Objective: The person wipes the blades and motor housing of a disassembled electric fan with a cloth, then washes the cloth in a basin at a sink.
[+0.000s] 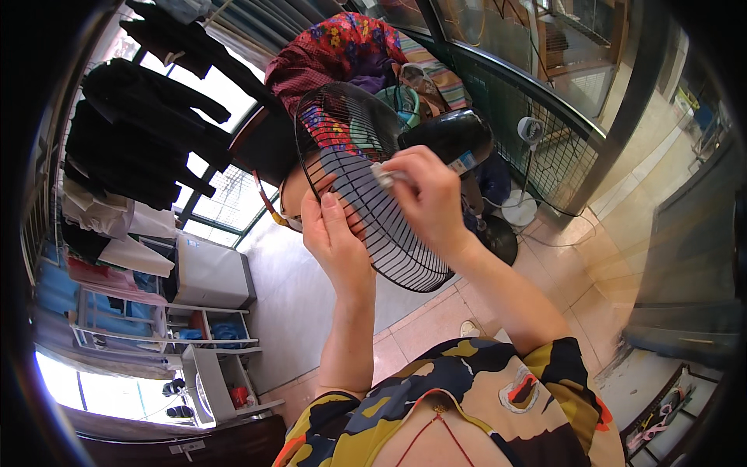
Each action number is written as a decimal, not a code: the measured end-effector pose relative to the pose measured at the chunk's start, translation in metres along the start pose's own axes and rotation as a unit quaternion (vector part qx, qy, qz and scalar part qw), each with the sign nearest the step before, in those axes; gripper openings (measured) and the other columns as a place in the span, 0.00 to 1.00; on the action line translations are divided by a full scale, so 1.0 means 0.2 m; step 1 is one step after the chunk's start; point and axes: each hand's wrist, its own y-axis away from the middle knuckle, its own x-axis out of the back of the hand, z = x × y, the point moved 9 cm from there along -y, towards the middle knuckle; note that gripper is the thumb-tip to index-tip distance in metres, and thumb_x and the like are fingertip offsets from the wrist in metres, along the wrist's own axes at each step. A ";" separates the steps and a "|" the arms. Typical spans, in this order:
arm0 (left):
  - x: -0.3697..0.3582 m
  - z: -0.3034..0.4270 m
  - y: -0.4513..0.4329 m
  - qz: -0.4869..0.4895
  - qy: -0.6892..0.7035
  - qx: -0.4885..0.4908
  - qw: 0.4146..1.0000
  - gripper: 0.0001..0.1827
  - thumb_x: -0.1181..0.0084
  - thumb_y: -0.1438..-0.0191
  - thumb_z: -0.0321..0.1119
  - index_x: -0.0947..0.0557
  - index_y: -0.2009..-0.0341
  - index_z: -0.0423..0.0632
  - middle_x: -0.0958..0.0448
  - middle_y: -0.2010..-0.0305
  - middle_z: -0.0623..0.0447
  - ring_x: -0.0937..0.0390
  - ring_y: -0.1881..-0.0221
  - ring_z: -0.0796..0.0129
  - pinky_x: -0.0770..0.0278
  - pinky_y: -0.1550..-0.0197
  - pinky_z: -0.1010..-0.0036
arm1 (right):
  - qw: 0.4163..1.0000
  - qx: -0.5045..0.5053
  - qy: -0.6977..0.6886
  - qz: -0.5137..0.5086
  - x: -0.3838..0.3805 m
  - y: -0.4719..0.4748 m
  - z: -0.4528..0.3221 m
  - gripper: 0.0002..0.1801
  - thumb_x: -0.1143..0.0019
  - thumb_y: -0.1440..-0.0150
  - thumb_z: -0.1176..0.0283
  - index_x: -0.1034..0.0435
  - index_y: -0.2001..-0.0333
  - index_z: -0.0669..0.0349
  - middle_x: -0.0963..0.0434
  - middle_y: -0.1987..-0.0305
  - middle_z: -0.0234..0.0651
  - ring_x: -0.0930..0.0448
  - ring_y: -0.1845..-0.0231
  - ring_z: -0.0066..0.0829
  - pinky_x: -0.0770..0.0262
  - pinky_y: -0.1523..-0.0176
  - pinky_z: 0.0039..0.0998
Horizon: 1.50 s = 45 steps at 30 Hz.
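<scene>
A black electric fan is before me, its round wire grille [417, 265] tilted on edge, with grey blades [356, 172] behind the wires. The fingers and thumb of my left hand [338, 239] grip the grille's rim on the near left side. Pinched in my right hand [432, 195] is a crumpled white cloth or wipe [385, 175], held against the wires near the grille's middle. The glossy black motor housing [458, 131] lies just beyond my right hand and bears a blue-and-white label. My right fingertips partly cover the cloth.
Floral fabric [356, 32] and a turquoise basket [413, 105] lie behind the fan. A small white stand device [519, 207] is at right, with a cable on the tiles. Black clothes [149, 111] hang at left, above a grey-white appliance [210, 271] and white shelving [213, 344].
</scene>
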 end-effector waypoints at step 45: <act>0.00 0.00 0.00 -0.007 -0.001 0.009 1.000 0.14 0.59 0.32 0.35 0.26 0.50 0.41 0.38 0.76 0.66 0.47 0.79 0.88 0.50 0.80 0.90 | 0.954 -0.241 -0.179 -0.020 0.07 0.07 0.22 0.12 0.49 0.38 0.76 0.25 0.52 0.68 0.21 0.55 0.35 0.22 0.55 0.20 0.25 0.52 0.24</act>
